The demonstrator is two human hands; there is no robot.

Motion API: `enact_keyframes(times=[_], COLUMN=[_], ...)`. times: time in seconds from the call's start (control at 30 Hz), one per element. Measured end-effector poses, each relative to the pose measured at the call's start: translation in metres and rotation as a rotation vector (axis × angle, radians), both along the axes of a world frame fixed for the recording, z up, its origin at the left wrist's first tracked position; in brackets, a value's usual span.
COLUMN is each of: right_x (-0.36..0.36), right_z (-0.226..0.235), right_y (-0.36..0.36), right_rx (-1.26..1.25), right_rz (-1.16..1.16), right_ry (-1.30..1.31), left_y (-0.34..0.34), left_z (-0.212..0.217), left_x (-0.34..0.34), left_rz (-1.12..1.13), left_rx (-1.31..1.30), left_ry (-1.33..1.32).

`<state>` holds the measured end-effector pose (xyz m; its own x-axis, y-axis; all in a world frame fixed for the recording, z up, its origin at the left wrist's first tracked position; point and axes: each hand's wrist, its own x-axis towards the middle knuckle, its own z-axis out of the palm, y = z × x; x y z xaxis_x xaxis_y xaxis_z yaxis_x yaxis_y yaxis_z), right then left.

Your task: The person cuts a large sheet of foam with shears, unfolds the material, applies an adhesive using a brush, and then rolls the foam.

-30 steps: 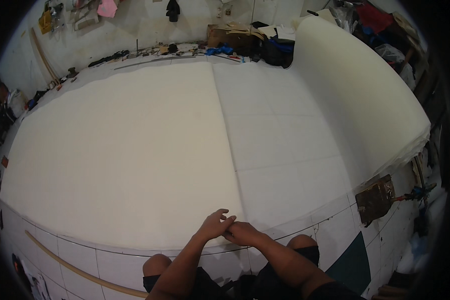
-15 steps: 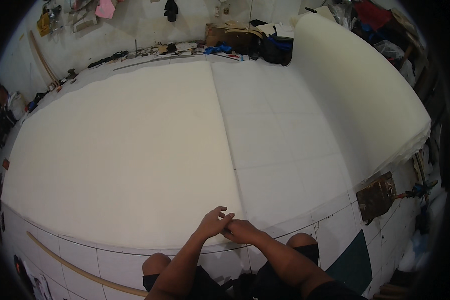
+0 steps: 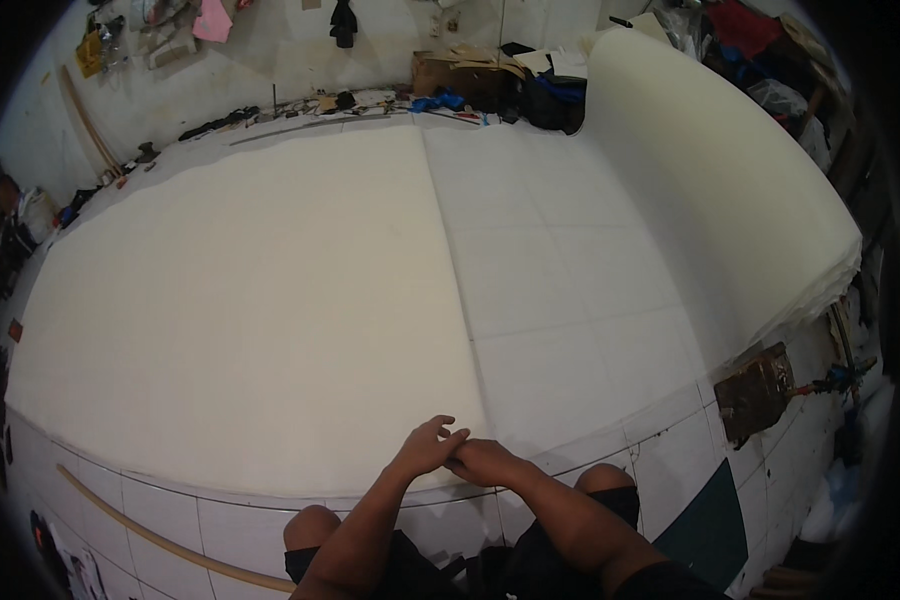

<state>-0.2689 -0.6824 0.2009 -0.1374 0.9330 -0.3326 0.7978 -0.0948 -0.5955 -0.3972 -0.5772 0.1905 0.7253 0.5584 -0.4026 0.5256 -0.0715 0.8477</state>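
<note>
Far to the left of our grip a long wooden stick lies on the tiled floor, and clutter runs along the far wall. Nearer, the big white foam sheet spreads flat on the floor; its near right corner sits right under our hands, and its right edge runs away from us in a straight line.

Our left hand rests on that corner with the fingers spread and loose, pressing rather than closing on anything. Our right hand touches it just to the right, fingers curled at the sheet's edge; we cannot tell whether they pinch the foam or only lie against it.

To the right of the grip a thinner white sheet covers the tiles, and beyond it a thick stack of foam sheets curls upward. A brown pad lies near its lower end.

We judge the step in hand to be handling this corner; whatever follows calls for a firm pinch on the edge.
</note>
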Motion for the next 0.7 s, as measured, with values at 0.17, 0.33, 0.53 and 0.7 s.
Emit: enact_keyframes(times=[0.17, 0.33, 0.53, 0.7], right_x=[-0.001, -0.002, 0.002, -0.001], right_z=[-0.006, 0.002, -0.006, 0.007], right_y=[0.002, 0.001, 0.0, 0.003], right_rx=[-0.009, -0.022, 0.023, 0.1], right_rz=[0.045, 0.032, -0.005, -0.089], right_ry=[-0.026, -0.054, -0.088, -0.033], left_y=[0.001, -0.001, -0.002, 0.003], left_z=[-0.008, -0.006, 0.002, -0.003], left_x=[-0.003, -0.004, -0.003, -0.004], left_rz=[-0.001, 0.014, 0.093, 0.156], left_rx=[0.001, -0.017, -0.108, -0.037], left_ry=[-0.001, -0.002, -0.045, -0.108])
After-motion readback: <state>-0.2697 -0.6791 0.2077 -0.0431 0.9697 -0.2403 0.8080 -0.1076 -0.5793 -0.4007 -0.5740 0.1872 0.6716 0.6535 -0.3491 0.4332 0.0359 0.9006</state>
